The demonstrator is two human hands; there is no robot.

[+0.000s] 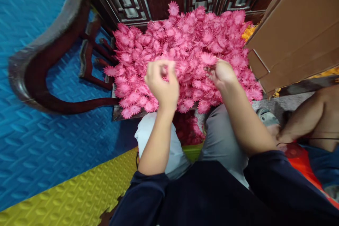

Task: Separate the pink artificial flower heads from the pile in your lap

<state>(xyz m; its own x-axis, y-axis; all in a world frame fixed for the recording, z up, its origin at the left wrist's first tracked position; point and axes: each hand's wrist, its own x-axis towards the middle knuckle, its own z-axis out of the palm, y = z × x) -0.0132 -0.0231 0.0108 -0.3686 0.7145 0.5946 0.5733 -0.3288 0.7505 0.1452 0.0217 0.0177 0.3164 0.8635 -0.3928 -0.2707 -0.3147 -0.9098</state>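
While my right hand (222, 73) pinches a flower (208, 58) in its fingers just above the pink pile (182, 39), my left hand (164, 86) curls over the pile, too blurred to tell whether it grips anything. Left of the pile curves an armrest (29, 67); right, a box (296, 31).

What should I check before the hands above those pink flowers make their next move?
1. Right hand has a flower: ok; a pink, many-petalled flower appears held at its fingertips.
2. Left hand has a flower: cannot tell; its curled fingers are blurred.
3. More flowers close by: ok; a broad heap of pink, spiky-petalled flowers spreads around both hands in this view.
4. Dark, curved wooden armrest clear of the left hand: ok; they are apart.
5. Brown cardboard box clear of the right hand: ok; no contact shows.
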